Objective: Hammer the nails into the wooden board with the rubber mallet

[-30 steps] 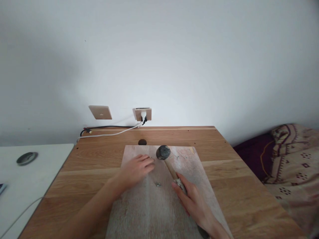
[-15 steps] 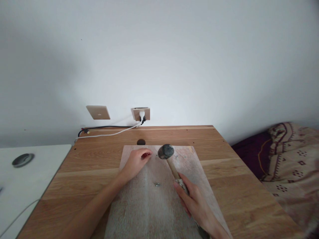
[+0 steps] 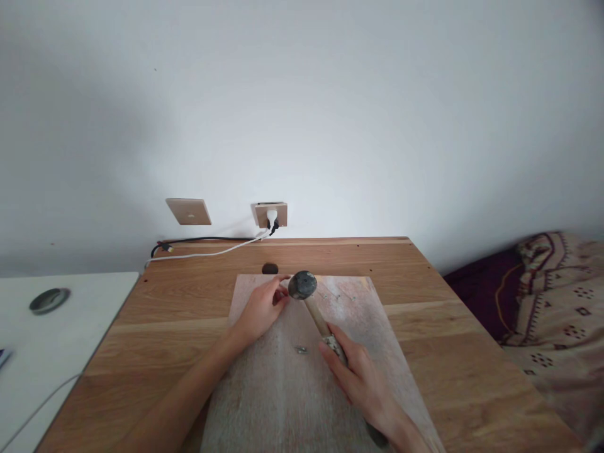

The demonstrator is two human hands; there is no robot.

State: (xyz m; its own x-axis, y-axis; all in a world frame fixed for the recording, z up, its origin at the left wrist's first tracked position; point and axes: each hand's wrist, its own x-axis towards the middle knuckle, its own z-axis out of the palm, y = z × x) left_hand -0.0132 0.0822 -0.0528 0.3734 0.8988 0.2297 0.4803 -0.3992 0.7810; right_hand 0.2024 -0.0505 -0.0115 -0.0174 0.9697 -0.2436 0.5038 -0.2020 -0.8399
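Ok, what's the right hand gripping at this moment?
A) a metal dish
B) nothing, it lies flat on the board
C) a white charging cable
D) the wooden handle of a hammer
D: the right hand is wrapped around the hammer handle, its dark head up beside the left hand fingertips over the board.

A wooden table (image 3: 425,327) stands against a white wall, a pale board (image 3: 292,390) lying flat across its middle. A small dark disc or hole (image 3: 270,268) shows just beyond the board's far edge. Black and white cables (image 3: 207,248) trail along the table's back left edge. On the board lies a small metal piece (image 3: 300,349), perhaps nails, too small to tell.
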